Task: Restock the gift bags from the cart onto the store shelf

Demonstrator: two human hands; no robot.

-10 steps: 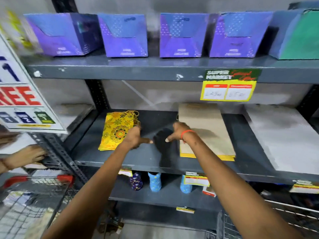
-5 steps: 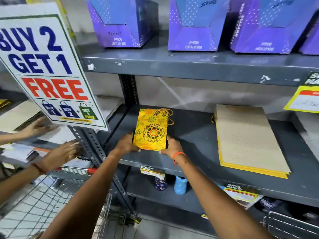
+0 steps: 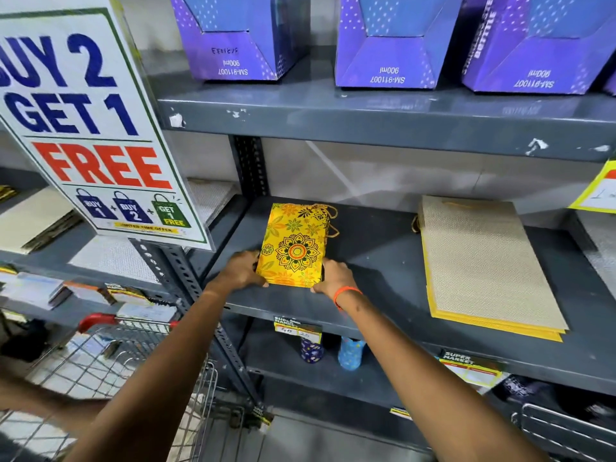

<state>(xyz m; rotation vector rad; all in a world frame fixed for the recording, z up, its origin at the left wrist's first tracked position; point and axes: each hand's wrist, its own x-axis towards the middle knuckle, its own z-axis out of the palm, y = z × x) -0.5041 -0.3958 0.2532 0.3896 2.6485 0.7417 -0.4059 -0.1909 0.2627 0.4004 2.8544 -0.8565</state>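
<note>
Now: hands squaring a stack of yellow gift bags [image 3: 293,248] on the middle shelf [image 3: 383,261].
Left hand [image 3: 241,270] and right hand [image 3: 335,278] grip the stack's near corners; beige bags [image 3: 483,258] lie well apart, and the cart [image 3: 110,355] stands lower left.

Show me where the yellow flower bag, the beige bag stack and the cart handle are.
yellow flower bag [image 3: 295,250]: head view, on its middle flower print.
beige bag stack [image 3: 483,261]: head view, on the top bag's face.
cart handle [image 3: 96,320]: head view, on its red grip.
</note>
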